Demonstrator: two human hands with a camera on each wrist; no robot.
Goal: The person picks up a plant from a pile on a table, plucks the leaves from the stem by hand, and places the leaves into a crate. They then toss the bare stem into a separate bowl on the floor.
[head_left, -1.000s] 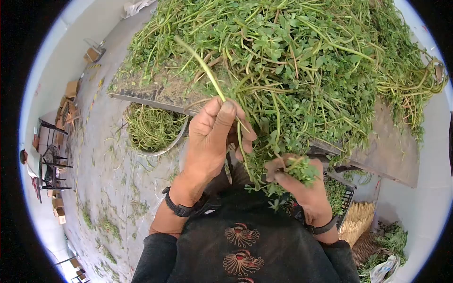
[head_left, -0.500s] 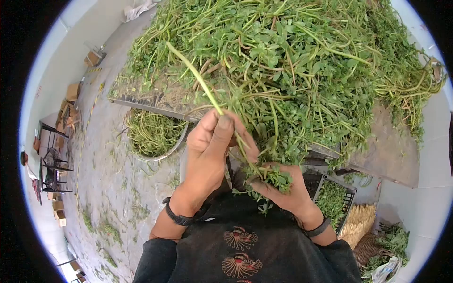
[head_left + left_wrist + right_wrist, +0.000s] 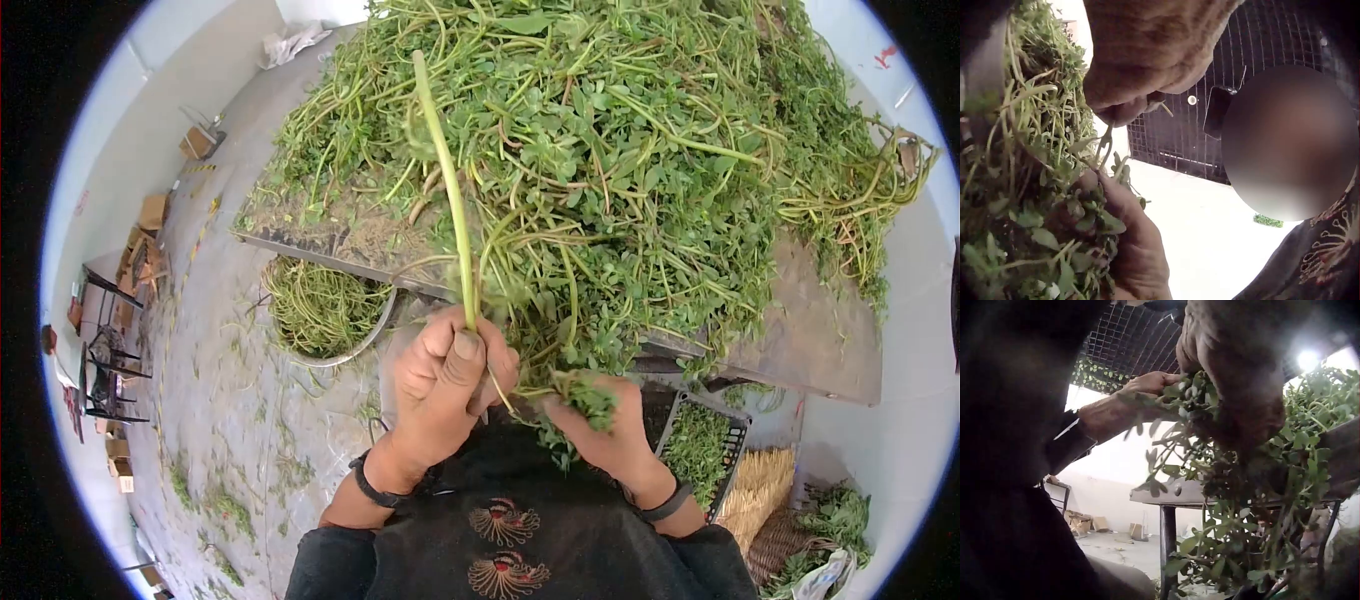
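My left hand [image 3: 445, 375] pinches a long, pale green purslane stem [image 3: 452, 190] between thumb and fingers, its bare end pointing up and away from me. Just to the right, my right hand [image 3: 612, 430] holds leafy purslane tops [image 3: 590, 400], with the leaves poking out over the thumb. A thin stem spans the small gap between the hands. In the left wrist view, the left hand [image 3: 1147, 56] is above and the right hand [image 3: 1138, 244] below among leaves. Leafy sprigs [image 3: 1197, 400] hang beside the right hand [image 3: 1235, 369] in the right wrist view.
A big purslane heap [image 3: 620, 170] covers most of the table [image 3: 810, 325] ahead. Under its left edge stands a round metal basin [image 3: 375, 335] of stems. A black crate [image 3: 740, 430] of leafy tops and a straw broom [image 3: 755, 475] are at lower right. Scraps litter the floor [image 3: 250, 400].
Both hands have come down closer to my body, and the long stem has swung more upright. The right hand came nearer the left and is now slightly apart from it, still holding the tops.
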